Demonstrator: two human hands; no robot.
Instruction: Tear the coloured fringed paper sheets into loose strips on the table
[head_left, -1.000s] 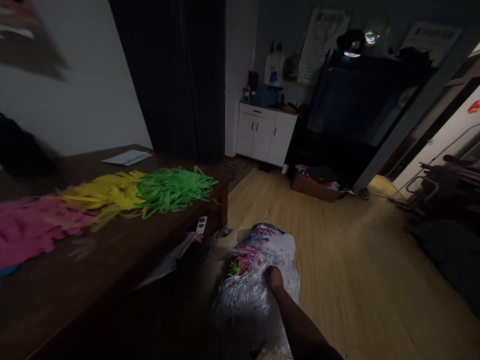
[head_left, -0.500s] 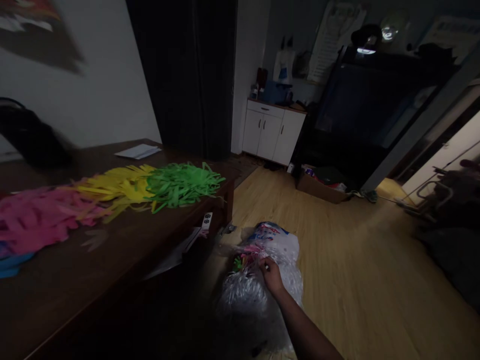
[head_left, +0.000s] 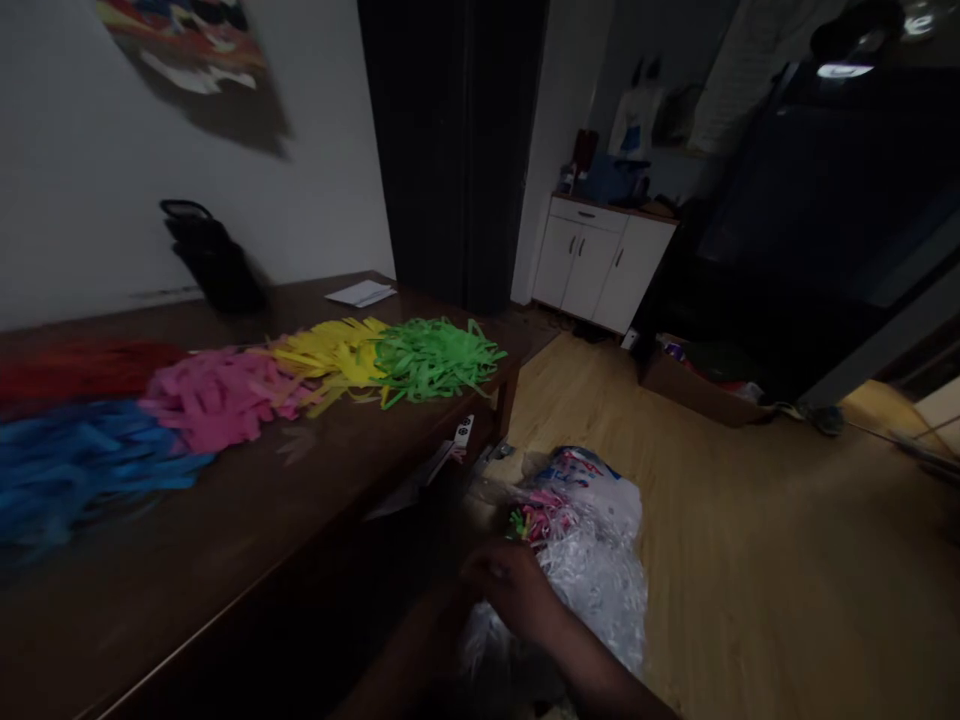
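Note:
My right hand (head_left: pixel 521 592) is above the near side of a clear plastic bag (head_left: pixel 600 570), its fingers curled together. What it holds, if anything, is too dark to make out. My left hand (head_left: pixel 454 600) has come close to it, dim and smeared by motion, so its fingers do not show. Pink and green strips (head_left: pixel 541 515) show in the bag's opening. On the brown table (head_left: pixel 255 530) to the left lie heaps of paper-like strips: green (head_left: pixel 439 358), yellow (head_left: pixel 337 350), pink (head_left: pixel 225 395), blue (head_left: pixel 90 465) and red (head_left: pixel 82 368).
A white sheet (head_left: pixel 361 293) and a black bag-like object (head_left: pixel 214 260) are at the table's back. A white cabinet (head_left: pixel 600 260) is against the far wall. An open cardboard box (head_left: pixel 694 390) rests on the wooden floor (head_left: pixel 720 560).
My view has turned left, bringing the blue and red heaps into sight. My right hand has drawn back from the bag's opening toward me, and my left hand has come into view beside it.

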